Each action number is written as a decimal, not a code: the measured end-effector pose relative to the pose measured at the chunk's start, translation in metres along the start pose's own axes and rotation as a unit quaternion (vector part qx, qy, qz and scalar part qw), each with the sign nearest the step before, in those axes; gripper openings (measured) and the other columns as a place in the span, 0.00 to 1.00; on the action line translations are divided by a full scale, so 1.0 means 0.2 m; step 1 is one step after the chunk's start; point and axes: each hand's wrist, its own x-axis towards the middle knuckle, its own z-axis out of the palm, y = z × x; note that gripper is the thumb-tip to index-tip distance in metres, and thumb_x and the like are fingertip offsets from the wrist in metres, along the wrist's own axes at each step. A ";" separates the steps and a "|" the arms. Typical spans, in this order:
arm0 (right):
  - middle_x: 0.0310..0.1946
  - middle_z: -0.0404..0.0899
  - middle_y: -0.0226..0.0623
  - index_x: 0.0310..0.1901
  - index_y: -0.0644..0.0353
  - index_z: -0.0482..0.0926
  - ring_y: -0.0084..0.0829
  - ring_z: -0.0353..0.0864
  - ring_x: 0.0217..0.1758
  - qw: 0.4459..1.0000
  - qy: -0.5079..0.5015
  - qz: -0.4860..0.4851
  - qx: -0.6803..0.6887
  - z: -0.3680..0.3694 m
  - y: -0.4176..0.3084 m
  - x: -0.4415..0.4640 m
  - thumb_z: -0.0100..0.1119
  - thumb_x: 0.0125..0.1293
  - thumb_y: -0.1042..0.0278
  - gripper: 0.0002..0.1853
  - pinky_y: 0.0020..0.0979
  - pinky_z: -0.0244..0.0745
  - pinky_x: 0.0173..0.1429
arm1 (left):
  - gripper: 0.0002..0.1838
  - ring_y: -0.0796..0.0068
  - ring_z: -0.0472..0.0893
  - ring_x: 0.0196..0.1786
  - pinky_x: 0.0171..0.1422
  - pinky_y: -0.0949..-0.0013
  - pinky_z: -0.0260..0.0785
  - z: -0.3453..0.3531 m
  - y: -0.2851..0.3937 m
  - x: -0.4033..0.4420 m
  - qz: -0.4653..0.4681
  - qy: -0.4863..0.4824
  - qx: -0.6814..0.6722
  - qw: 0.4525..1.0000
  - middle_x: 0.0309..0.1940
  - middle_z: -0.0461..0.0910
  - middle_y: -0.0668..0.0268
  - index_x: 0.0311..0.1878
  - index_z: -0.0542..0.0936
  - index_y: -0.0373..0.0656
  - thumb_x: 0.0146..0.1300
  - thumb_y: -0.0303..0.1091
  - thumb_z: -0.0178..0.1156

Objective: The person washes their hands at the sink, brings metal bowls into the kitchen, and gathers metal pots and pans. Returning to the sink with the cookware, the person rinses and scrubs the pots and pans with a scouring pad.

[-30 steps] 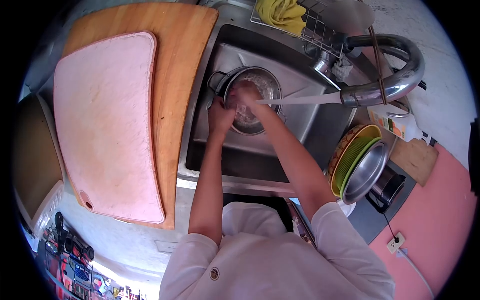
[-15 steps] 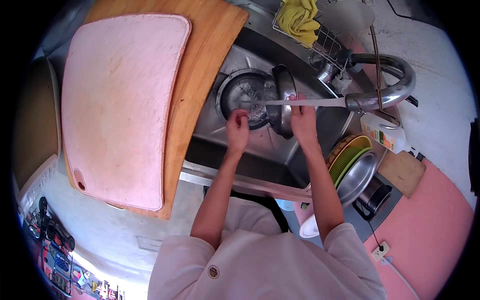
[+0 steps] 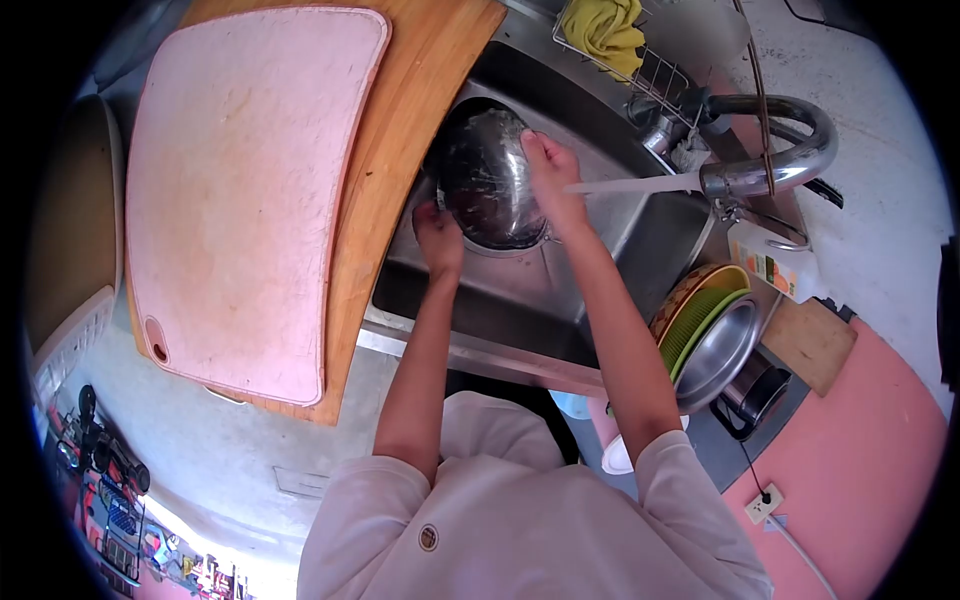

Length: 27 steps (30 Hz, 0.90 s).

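Note:
A shiny wet metal pot is tilted in the sink, its rounded outside facing up. My right hand grips its right edge, thumb and fingers closed on it. My left hand is at the pot's lower left edge, its fingers curled and partly hidden. Under the pot, part of another round metal vessel's rim shows. From the faucet a stream of water runs toward my right hand.
Left of the sink, a pink cutting board lies on a wooden board. A wire rack holds a yellow cloth. Stacked bowls stand right of the sink, near a bottle and a dark metal appliance.
The upper pot has moved left from its upright tilt and now shows its outside over the lower vessel. My right hand moved left with it; my left hand moved left to its edge.

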 end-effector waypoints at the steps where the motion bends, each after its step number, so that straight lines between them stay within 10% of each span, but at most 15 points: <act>1: 0.15 0.60 0.21 0.22 0.64 0.71 0.14 0.56 0.21 0.999 0.002 -0.019 -0.028 0.01 -0.01 0.02 0.47 0.65 0.60 0.18 0.22 0.55 0.26 | 0.19 0.57 0.71 0.48 0.57 0.63 0.59 0.00 0.04 0.00 -0.019 -0.034 -0.026 0.999 0.44 0.70 0.49 0.48 0.66 0.29 0.55 0.30 0.49; 6: 0.25 0.74 0.22 0.34 0.63 0.78 0.13 0.66 0.28 0.997 -0.065 0.038 -0.022 -0.01 0.02 0.08 0.49 0.65 0.56 0.17 0.19 0.64 0.36 | 0.25 0.51 0.66 0.56 0.62 0.63 0.55 0.07 0.17 -0.02 -0.100 -0.075 -0.125 0.984 0.54 0.65 0.44 0.57 0.61 0.27 0.60 0.35 0.44; 14: 0.22 0.71 0.22 0.29 0.65 0.76 0.15 0.62 0.26 0.988 0.062 0.097 0.098 -0.20 0.00 0.00 0.46 0.66 0.58 0.18 0.21 0.61 0.32 | 0.26 0.50 0.53 0.66 0.69 0.60 0.42 0.20 0.38 -0.18 0.121 -0.104 0.030 0.987 0.62 0.54 0.42 0.62 0.56 0.31 0.63 0.36 0.41; 20: 0.26 0.74 0.24 0.38 0.63 0.76 0.12 0.67 0.29 0.988 0.137 -0.026 -0.065 -0.31 0.05 -0.20 0.47 0.66 0.57 0.16 0.17 0.62 0.35 | 0.24 0.49 0.52 0.66 0.69 0.60 0.43 0.36 0.53 -0.28 0.191 -0.256 -0.150 0.936 0.63 0.53 0.45 0.61 0.59 0.34 0.63 0.33 0.41; 25: 0.22 0.68 0.19 0.35 0.62 0.74 0.09 0.60 0.25 0.994 0.073 0.074 0.024 -0.59 0.08 -0.45 0.48 0.65 0.64 0.10 0.16 0.54 0.28 | 0.32 0.52 0.58 0.63 0.66 0.55 0.51 0.30 0.23 -0.02 0.302 -0.165 0.236 0.909 0.58 0.60 0.50 0.59 0.60 0.36 0.49 0.32 0.57; 27: 0.22 0.68 0.19 0.35 0.62 0.73 0.09 0.59 0.24 0.994 0.085 0.074 0.013 -0.62 0.07 -0.51 0.49 0.65 0.65 0.08 0.16 0.54 0.27 | 0.33 0.53 0.57 0.63 0.63 0.52 0.53 0.20 0.06 0.05 0.211 -0.039 0.303 0.928 0.56 0.62 0.51 0.57 0.62 0.38 0.46 0.32 0.59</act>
